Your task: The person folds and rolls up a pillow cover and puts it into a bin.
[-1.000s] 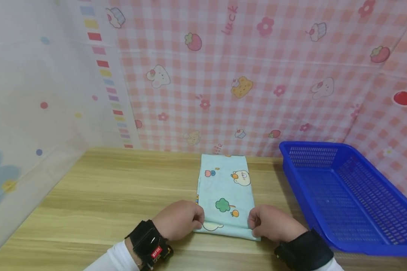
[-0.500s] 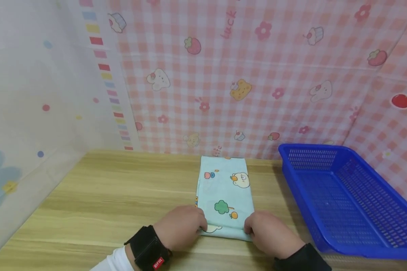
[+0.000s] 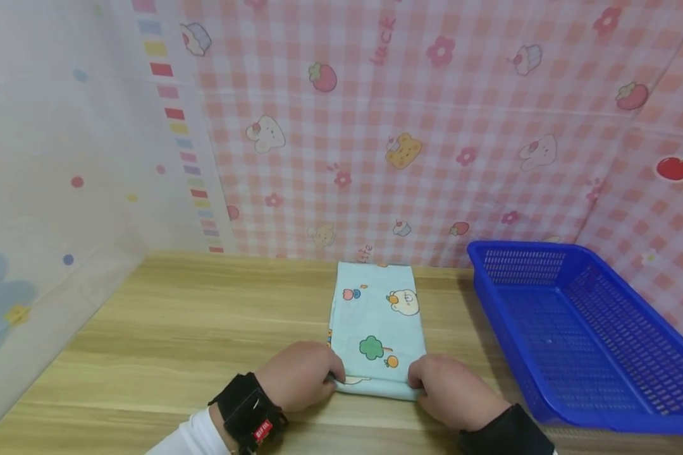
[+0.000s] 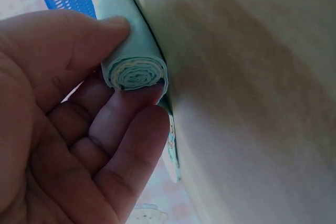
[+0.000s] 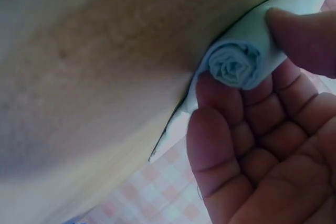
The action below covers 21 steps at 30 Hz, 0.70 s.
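A pale blue-green cloth (image 3: 378, 316) printed with cartoon ducks and plants lies as a long folded strip on the wooden table. Its near end is rolled up. My left hand (image 3: 301, 376) pinches the left end of that roll. In the left wrist view the spiral end of the roll (image 4: 139, 73) shows between thumb and fingers. At the other end, my right hand (image 3: 458, 390) holds the roll the same way, the thumb (image 5: 307, 40) on one side and the curled fingers beneath. The spiral end (image 5: 235, 65) looks looser there. Fingertips are mostly hidden in the head view.
To the right stands a blue plastic basket (image 3: 580, 354) with mesh walls, apart from the cloth. Bare wooden tabletop (image 3: 205, 316) stretches to the left. A pink checked curtain (image 3: 364, 126) hangs behind, and a white dotted sheet (image 3: 79, 139) borders the left side.
The cloth's near edge has become a narrower, rounder roll, covering more of the printed white figure. My right hand has moved slightly left, closer to the left hand. The head view has tilted slightly upward.
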Tool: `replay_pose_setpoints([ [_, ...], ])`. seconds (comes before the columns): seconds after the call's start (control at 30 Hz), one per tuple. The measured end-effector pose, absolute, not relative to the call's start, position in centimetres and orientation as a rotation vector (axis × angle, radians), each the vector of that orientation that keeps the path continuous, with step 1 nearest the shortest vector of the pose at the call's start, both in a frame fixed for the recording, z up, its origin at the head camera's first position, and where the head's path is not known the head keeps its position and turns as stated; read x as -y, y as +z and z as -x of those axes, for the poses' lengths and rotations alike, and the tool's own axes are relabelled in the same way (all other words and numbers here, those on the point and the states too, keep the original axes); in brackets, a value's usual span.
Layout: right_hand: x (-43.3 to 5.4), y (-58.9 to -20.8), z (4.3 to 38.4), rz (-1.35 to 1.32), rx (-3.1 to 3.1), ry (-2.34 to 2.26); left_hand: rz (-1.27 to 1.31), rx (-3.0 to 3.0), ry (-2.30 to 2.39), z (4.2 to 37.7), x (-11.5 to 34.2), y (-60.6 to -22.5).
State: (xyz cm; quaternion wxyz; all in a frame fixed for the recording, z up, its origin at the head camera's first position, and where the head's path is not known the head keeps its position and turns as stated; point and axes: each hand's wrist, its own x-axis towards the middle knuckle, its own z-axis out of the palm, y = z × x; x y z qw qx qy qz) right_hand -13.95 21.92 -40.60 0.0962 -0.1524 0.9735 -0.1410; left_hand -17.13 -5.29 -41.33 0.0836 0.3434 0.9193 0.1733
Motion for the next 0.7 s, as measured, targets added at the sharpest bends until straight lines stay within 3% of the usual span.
replay_pose_setpoints([
  [0.23, -22.5, -40.8, 14.7, 0.49, -2.848, -0.457, -0.923, -2.693, 0.61, 17.9, 5.7, -41.6],
  [0.7, -22.3, -39.7, 17.3, 0.282, -2.671, -0.528, -0.806, -2.7, 0.705, 18.9, 5.2, -42.0],
])
